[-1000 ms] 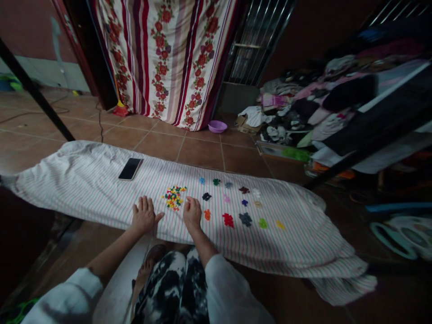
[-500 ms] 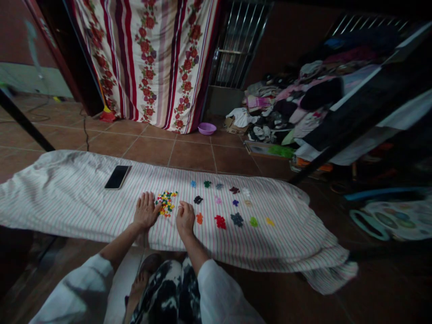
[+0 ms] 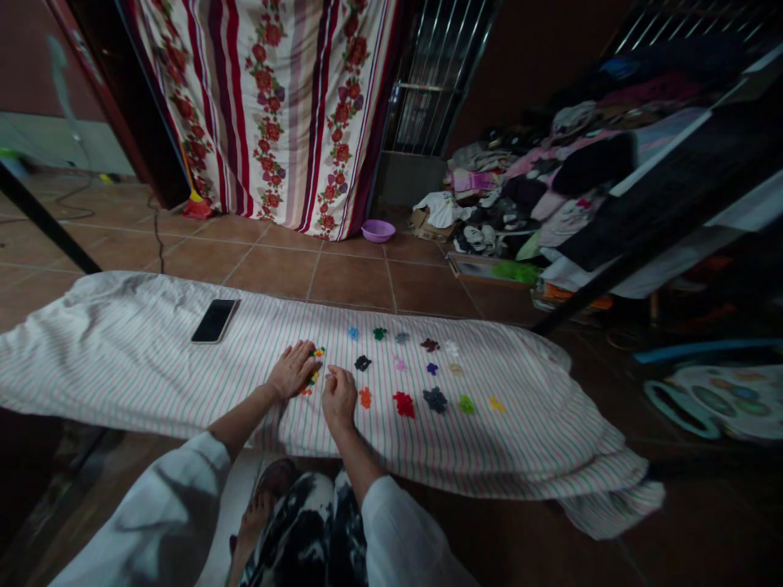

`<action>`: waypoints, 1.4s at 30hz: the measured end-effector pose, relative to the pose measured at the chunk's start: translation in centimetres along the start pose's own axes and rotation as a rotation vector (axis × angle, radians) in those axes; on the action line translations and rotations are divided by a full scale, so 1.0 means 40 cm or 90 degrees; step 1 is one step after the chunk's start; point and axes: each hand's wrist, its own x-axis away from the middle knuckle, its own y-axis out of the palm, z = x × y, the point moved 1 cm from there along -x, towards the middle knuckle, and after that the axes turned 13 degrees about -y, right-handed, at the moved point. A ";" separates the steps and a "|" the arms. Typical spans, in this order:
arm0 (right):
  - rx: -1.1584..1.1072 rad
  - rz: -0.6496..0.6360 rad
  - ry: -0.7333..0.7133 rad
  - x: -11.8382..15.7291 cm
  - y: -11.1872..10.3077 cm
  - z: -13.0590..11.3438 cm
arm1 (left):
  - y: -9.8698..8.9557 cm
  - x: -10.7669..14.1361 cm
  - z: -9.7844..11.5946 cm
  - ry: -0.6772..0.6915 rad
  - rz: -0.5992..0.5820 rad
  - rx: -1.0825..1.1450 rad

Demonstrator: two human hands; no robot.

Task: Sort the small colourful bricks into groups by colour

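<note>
My left hand (image 3: 294, 370) lies flat, fingers stretched out, over a pile of small mixed-colour pieces (image 3: 314, 377) in yellow, green, red and orange, hiding much of it. Just right of the pile, my right hand (image 3: 339, 397) rests on the cloth with its fingers curled; whether they hold anything is hidden. To its right, small pieces are sorted by colour into several heaps, among them orange (image 3: 365, 398), black (image 3: 363, 364), red (image 3: 404, 403), dark grey (image 3: 435, 399), lime green (image 3: 466, 404) and dark green (image 3: 380, 333). The pieces are too small to name.
A striped cloth (image 3: 152, 367) covers the long narrow surface. A phone (image 3: 214, 321) lies on its left part. Beyond, on the tiled floor, are a purple basin (image 3: 378, 231), a hanging floral curtain (image 3: 294, 122) and heaped clothes (image 3: 526, 179). Dark bars slant at both sides.
My left hand has slid right from the pile's left edge onto it, covering most of the pieces. The right hand stays curled in nearly the same place.
</note>
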 end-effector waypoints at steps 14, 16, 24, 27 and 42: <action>-0.007 -0.004 0.023 0.003 0.001 0.007 | 0.006 0.192 0.088 -0.253 0.132 -0.022; -0.010 -0.006 0.020 0.003 0.001 0.005 | 0.015 0.216 0.096 -0.259 0.123 -0.034; -0.004 0.005 0.027 -0.001 -0.002 -0.006 | 0.002 0.154 0.107 -0.272 0.084 -0.045; 0.006 0.012 0.019 0.000 -0.002 -0.005 | 0.003 0.120 0.105 -0.274 0.107 -0.033; 0.004 0.039 -0.010 -0.002 0.001 0.002 | -0.013 -0.041 0.104 -0.114 0.055 -0.004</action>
